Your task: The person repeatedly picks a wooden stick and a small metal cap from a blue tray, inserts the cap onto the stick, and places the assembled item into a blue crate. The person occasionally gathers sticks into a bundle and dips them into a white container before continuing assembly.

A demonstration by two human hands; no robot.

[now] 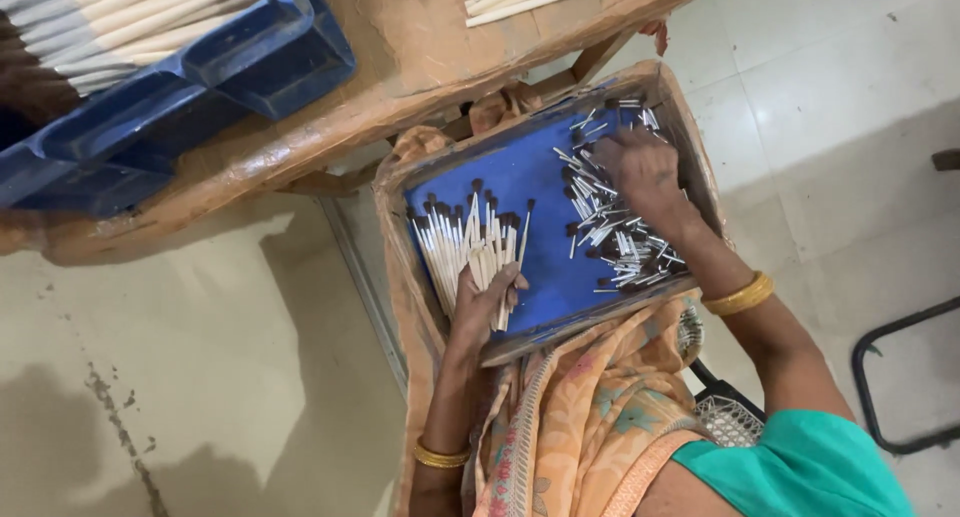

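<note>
Left hand (pixel 487 302): closed around a fanned bundle of pale wooden sticks with dark tips (pixel 465 245), near the front edge of the tray; gold bangle on the wrist.
Bundle: sticks spread upward from the fist, dark tips pointing away from the body, over the left half of the tray.
Right hand (pixel 640 167): palm down, fingers bent and partly spread, pressed into a loose heap of short silver-white sticks with dark ends (pixel 615 227); whether any are pinched, cannot tell; gold bangle on the forearm.
Heap: scattered across the right half of the tray, reaching its far right corner.
Tray: shallow rectangular blue-bottomed tray with brown taped walls (pixel 530 192), resting on the lap, over orange patterned cloth (pixel 590 407).
Above tray: edge of a worn brown wooden table (pixel 420 57), carrying a dark blue plastic crate (pixel 200 87) filled with long pale sticks; more pale sticks at the top edge.
Floor: light tiles (pixel 820 87) on the right.
</note>
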